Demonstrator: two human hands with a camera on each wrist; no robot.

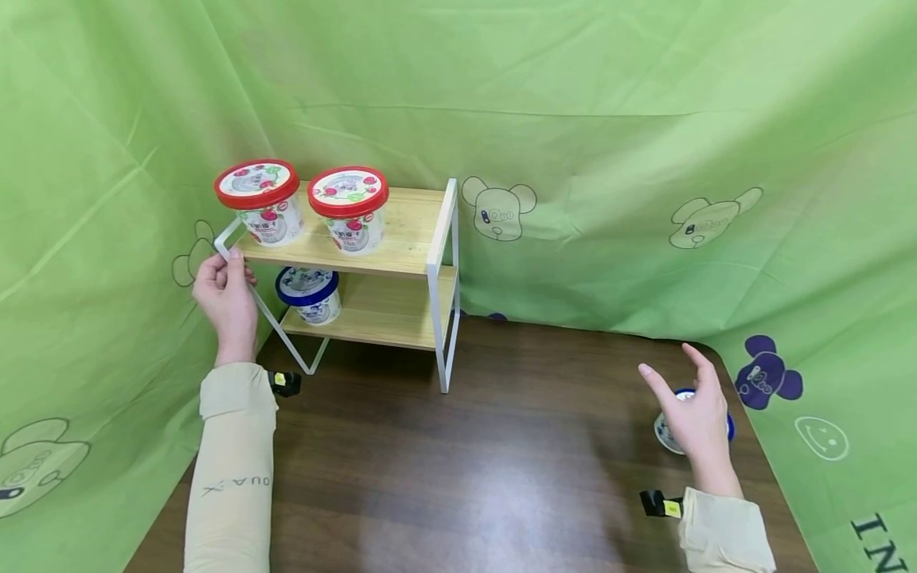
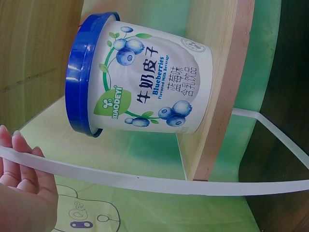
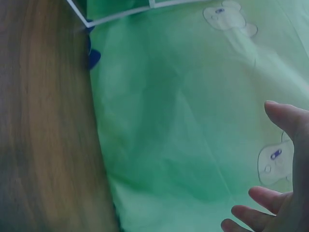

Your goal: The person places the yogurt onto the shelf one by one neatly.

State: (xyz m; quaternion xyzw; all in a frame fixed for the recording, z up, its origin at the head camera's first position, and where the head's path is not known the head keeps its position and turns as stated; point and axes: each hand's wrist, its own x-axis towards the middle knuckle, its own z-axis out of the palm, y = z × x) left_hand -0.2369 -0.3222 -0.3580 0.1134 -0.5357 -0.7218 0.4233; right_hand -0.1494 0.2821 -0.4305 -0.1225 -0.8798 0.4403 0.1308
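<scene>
My left hand (image 1: 228, 298) grips the white metal side frame of a two-tier wooden shelf rack (image 1: 411, 219) near its top left corner. In the left wrist view, its fingers (image 2: 28, 179) curl behind the white bar. Two red-lidded tubs, one at the left (image 1: 268, 205) and one beside it (image 1: 351, 213), stand upright on the top tier. A blue-lidded blueberry milk tub (image 2: 149, 82) sits on the lower tier. At the right, my right hand (image 1: 698, 418) is held with thumb and fingers spread, holding nothing. Another blue-lidded tub (image 1: 668, 436) is partly hidden behind it.
The rack stands on a dark brown wooden table (image 1: 444, 461), toward the back left. Green cloth (image 1: 609, 159) with cartoon prints hangs around the back and both sides. The table's back edge meets the cloth.
</scene>
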